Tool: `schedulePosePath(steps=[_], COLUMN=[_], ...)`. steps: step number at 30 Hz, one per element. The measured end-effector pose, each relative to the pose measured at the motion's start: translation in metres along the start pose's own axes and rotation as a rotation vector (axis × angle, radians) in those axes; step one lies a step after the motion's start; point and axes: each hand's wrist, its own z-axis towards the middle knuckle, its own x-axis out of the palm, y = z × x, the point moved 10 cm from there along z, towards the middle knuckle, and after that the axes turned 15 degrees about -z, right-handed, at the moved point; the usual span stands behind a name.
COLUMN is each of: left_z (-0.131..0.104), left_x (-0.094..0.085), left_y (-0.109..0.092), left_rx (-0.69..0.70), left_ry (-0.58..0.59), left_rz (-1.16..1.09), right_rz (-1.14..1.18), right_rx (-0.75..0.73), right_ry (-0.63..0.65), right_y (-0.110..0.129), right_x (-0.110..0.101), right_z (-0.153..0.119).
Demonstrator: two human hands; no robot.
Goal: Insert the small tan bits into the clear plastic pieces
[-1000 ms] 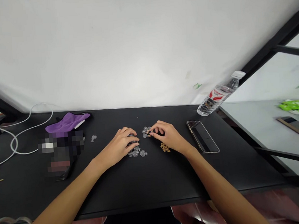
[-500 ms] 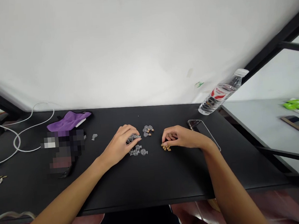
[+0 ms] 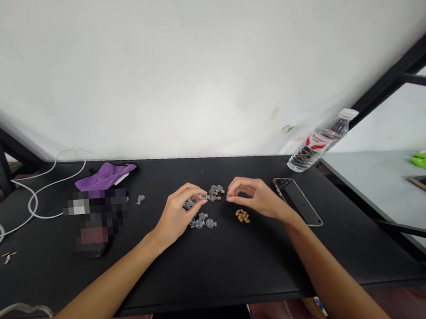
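My left hand [image 3: 178, 209] pinches a small clear glass bottle [image 3: 204, 197] by its body, neck toward the right. My right hand [image 3: 254, 195] has thumb and index finger pressed together around a tiny cork, mostly hidden by the fingertips. Below it lies a pile of small tan corks [image 3: 242, 216]. Several open glass bottles [image 3: 199, 223] rest under and beside my left hand. Between the hands, a little farther back, is a group of corked bottles [image 3: 215, 191]. One more glass bottle [image 3: 140, 199] lies apart on the left.
A phone [image 3: 298, 202] lies right of my right hand, and a water bottle [image 3: 317, 144] stands behind it. On the left of the black table [image 3: 207, 268] are a purple cloth [image 3: 105, 177], a blurred dark item and white cables [image 3: 33, 198]. A wall rises behind.
My right hand has lifted off the cork pile and moved up and left, a cork pinched in its fingertips. My left hand has turned slightly, with the held bottle's neck now facing the right hand.
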Motion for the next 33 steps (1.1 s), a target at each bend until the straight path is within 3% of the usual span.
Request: schedulePosePath(steps=[7,18,24,33], left_z=[-0.004,-0.006,-0.006,-0.005], left_x=[0.009,0.014,0.013,0.008], left_y=[0.002,0.005,0.013,0.017], left_rx=[-0.014,-0.073,-0.172,-0.203], left_ry=[0.032,0.056,0.019,-0.066], left_rz=[-0.079,-0.141,-0.225,-0.285], right_rz=[0.161,0.220,0.207,0.217], right_rx=[-0.119,-0.081,-0.032,0.033], right_ry=[-0.087,-0.048,-0.082,-0.075], right_y=[0.021,0.021,0.015,0.007], right_x=[0.018,0.026,0.024,0.031], right_z=[0.004,0.003,0.003,0.003])
